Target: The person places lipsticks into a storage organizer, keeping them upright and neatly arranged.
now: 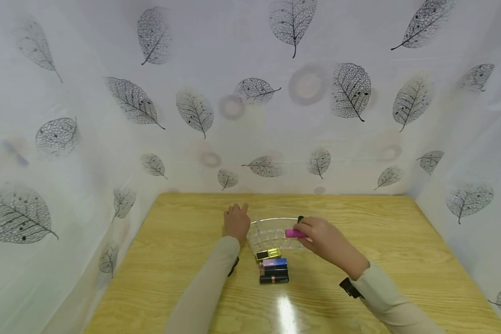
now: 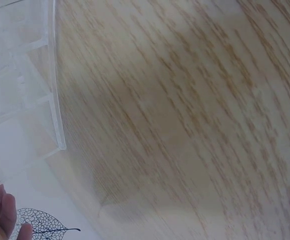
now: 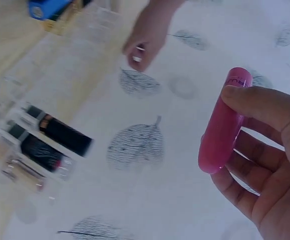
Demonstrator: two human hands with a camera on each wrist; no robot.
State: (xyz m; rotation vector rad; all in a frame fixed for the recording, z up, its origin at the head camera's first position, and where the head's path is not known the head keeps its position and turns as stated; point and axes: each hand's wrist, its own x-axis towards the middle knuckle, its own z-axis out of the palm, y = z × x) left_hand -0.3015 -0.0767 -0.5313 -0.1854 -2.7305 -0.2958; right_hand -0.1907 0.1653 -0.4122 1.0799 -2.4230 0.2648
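My right hand (image 1: 323, 241) holds a bright pink lipstick tube (image 3: 226, 122) between thumb and fingers, over the right part of a clear plastic organizer (image 1: 271, 234). At the organizer's left end my left hand (image 1: 237, 222) pinches its edge; in the left wrist view fingertips (image 2: 5, 210) show at the corner of the clear wall (image 2: 57, 120). A black lipstick (image 3: 65, 134) and another dark tube (image 3: 40, 151) sit in compartments at one end of the organizer, beside a smaller pale tube (image 3: 25, 174).
In front of the organizer, a gold-and-black lipstick (image 1: 268, 253), a blue-and-pink tube (image 1: 274, 263) and dark lipsticks (image 1: 274, 279) lie in a row on the wooden table (image 1: 183, 260). A white sheet with leaf prints (image 1: 259, 134) hangs behind and at both sides.
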